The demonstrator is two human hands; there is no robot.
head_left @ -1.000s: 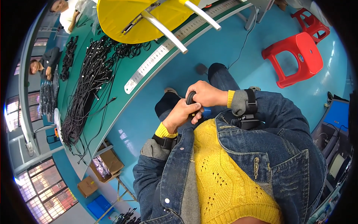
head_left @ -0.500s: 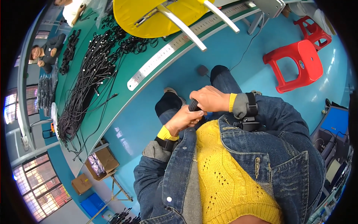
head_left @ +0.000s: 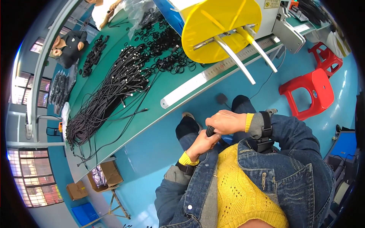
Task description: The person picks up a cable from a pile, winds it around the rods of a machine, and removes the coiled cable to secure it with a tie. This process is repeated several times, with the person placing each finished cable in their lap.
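Note:
A small coil of black cable is held between my two hands, in front of my body. My left hand grips its lower side with the fingers closed. Closed too, my right hand wraps round the top and covers part of the coil. Beyond the hands is the green table, with a long pile of black cables on it. Several loose black rings lie beside the pile. A steel ruler runs along the near table edge.
A machine with a yellow disc and two metal prongs overhangs the table edge. Red stools stand on the blue floor at right. An open cardboard box sits below the table. Two people are at the far side.
The view has tilted, so the table and machine appear lower and further right, with more of the machine showing. Both hands remain closed together round the coil.

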